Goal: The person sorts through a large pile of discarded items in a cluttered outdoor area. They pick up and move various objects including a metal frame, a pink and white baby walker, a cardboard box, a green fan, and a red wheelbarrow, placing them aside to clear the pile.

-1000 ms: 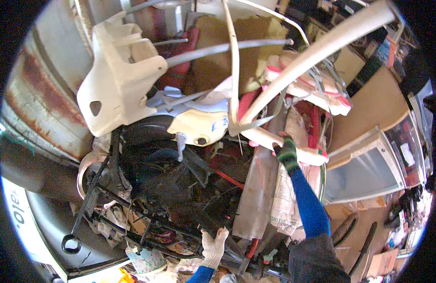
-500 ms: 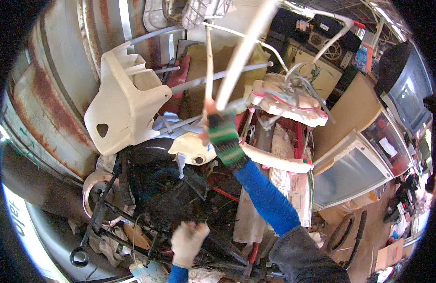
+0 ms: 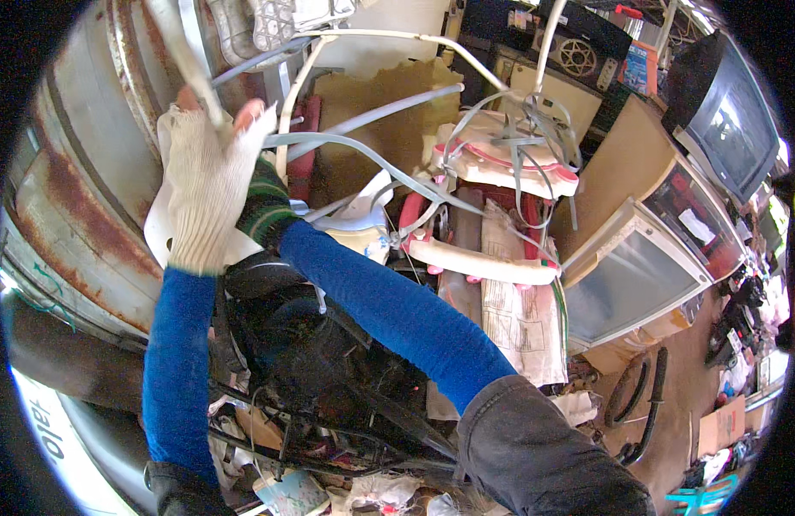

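My left hand, in a white knit glove with bare fingertips, is closed around a pale tube that rises blurred at the upper left. Partly behind it is my right hand, in a green-and-black striped glove; its fingers are hidden. A grey strap runs from beside the gloves towards cream curved pieces with red trim. Grey straps also tangle over another cream, red-edged piece. Behind my left wrist, a white moulded plastic panel is mostly covered. A bent white tube frame spans the back.
Rusty corrugated metal stands along the left. Below my arms lies a dark metal frame among scraps. On the right are a glass-fronted cabinet and a screen. Black curved bars lie on the floor.
My left hand has risen from the lower middle to the upper left and closed on the tube. My right hand has swung left from the centre. The straps now stretch leftward.
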`<state>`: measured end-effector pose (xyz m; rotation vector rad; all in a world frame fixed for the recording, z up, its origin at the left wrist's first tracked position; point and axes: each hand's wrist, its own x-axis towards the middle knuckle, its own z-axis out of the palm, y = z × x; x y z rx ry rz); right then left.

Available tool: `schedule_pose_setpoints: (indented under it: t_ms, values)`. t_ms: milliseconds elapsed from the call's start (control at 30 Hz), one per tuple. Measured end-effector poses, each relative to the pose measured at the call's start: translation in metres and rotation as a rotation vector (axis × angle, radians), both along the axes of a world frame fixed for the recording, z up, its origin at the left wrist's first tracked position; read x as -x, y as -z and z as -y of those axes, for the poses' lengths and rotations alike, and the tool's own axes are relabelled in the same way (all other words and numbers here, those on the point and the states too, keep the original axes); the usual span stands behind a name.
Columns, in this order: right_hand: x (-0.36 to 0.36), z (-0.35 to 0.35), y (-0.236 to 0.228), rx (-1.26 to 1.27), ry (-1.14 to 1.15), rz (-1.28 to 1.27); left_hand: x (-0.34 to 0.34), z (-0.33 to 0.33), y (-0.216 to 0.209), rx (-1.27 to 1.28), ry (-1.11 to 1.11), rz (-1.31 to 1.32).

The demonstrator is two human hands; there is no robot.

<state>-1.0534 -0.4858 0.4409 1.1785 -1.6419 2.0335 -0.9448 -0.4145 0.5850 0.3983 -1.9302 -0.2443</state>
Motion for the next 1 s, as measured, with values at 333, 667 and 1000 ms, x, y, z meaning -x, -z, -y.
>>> schedule_pose_setpoints:
  t_ms: [333,667,1000]
  values:
    - [-0.002,-0.009,-0.061,-0.357,-0.162,-0.364,0.027,0.071,-0.043,-0.159,-0.050,0.008]
    - [-0.053,-0.127,-0.022,-0.277,0.023,-0.149,0.029,0.098,-0.026,-0.241,-0.007,-0.245]
    - [0.083,-0.433,0.116,-0.307,0.193,0.200,0.035,0.085,-0.001,-0.078,-0.192,-0.121]
